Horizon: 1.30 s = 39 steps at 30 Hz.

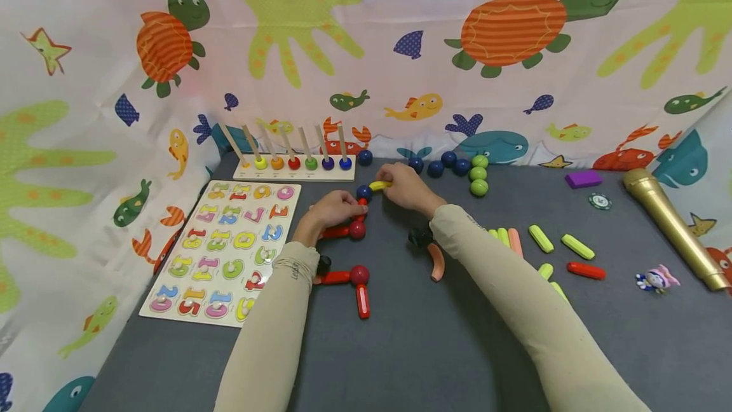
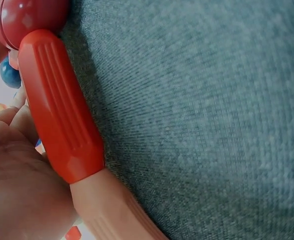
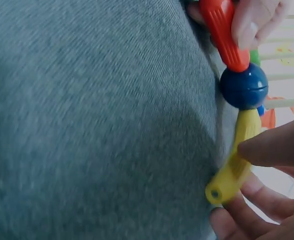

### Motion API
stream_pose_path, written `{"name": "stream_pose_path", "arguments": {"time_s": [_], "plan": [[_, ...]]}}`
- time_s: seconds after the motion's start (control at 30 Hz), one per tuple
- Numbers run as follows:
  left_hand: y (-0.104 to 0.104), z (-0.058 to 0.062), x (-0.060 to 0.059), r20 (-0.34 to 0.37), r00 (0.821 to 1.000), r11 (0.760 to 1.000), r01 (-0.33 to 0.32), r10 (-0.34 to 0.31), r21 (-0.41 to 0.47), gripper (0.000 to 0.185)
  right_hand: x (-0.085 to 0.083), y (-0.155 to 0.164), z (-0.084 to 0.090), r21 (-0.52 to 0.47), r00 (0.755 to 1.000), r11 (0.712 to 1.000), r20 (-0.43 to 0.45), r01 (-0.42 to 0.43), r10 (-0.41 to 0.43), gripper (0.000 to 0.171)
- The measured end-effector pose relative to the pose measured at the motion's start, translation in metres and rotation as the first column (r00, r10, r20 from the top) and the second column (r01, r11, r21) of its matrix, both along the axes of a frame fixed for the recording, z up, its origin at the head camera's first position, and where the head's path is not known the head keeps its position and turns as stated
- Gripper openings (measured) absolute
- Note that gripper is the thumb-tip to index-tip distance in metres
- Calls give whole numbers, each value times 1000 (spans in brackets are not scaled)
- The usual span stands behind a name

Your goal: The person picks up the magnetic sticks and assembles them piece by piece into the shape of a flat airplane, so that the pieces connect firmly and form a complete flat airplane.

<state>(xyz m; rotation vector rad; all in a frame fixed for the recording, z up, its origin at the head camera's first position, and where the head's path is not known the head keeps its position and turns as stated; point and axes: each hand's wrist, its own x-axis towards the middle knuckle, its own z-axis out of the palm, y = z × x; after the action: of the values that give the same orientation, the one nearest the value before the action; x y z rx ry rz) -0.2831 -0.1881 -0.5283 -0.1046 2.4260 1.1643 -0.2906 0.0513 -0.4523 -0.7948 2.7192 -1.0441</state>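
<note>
My right hand (image 1: 408,186) pinches a curved yellow rod (image 3: 228,181) between thumb and fingers. One end of the rod meets a dark blue ball (image 3: 244,87); its other end shows a round hole. From the ball's opposite side runs a red rod (image 3: 223,27), pinched by my left hand (image 1: 333,210). That red rod leads to a red ball (image 1: 357,229). A second red rod (image 2: 59,105) joins the ball below my left palm, with a salmon-coloured rod (image 2: 111,205) at its end. Nearer me lies another red ball (image 1: 359,274) with two red rods (image 1: 363,302).
Left stands a number puzzle board (image 1: 244,240); behind it, a peg board (image 1: 294,171). Several blue balls (image 1: 448,159) and green balls (image 1: 479,187) sit at the back. Loose rods (image 1: 577,247) and a gold microphone (image 1: 675,227) lie right. A curved salmon rod (image 1: 437,264) lies mid-table.
</note>
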Motion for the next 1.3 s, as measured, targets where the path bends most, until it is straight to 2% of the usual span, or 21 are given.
{"name": "stream_pose_path", "arguments": {"time_s": [0.13, 0.23, 0.3, 0.43, 0.47, 0.53, 0.63, 0.7, 0.83, 0.9, 1.07, 1.17, 1.3], "plan": [[0, 0, 1, 4, 1000, 1000, 0, 0, 20, 43, -2, 10, 3, -4, 996, 997, -49, 73, -73, 39], [1, 5, 4, 8, 1000, 1000, 6, -6, 23, 44, -5, 20, 5, 87, 986, 987, -106, 134, -125, 46], [2, 11, 8, 2, 1000, 1000, 20, -20, 16, 44, -6, 27, 5, 177, 984, 974, -134, 142, -119, 47], [18, 45, 24, 27, 998, 998, 59, -59, 6, 38, -7, 48, -1, 273, 994, 958, -88, 90, -69, 44], [21, 54, 29, 34, 997, 998, 66, -66, -11, 36, -7, 52, -3, 276, 995, 958, -75, 78, -59, 43], [24, 61, 29, 30, 995, 994, 93, -92, -50, 37, -5, 59, -6, 266, 998, 962, -48, 61, -50, 43], [30, 58, 21, -20, 993, 977, 111, -117, -183, 42, 0, 66, -7, 250, 999, 967, -40, 38, -29, 42], [39, 60, 20, -64, 993, 964, 82, -101, -255, 45, 4, 67, -6, 243, 999, 970, -44, 20, -10, 41], [65, 83, 33, -145, 988, 940, 8, -61, -341, 62, 13, 66, -5, 201, 999, 980, -44, -5, 14, 40], [73, 83, 34, -185, 978, 926, 19, -96, -377, 60, 17, 64, -6, 162, 999, 987, -30, -5, 10, 38], [87, 83, 31, -236, 953, 885, 62, -190, -461, 33, 23, 61, -8, 90, 1000, 996, 18, 3, -4, 34], [90, 82, 27, -241, 949, 881, 71, -204, -468, 25, 25, 60, -7, 65, 999, 998, 41, -3, 1, 35], [88, 79, 24, -233, 949, 887, 88, -213, -453, 26, 28, 57, -6, 37, 998, 999, 67, 4, -6, 36]]}}
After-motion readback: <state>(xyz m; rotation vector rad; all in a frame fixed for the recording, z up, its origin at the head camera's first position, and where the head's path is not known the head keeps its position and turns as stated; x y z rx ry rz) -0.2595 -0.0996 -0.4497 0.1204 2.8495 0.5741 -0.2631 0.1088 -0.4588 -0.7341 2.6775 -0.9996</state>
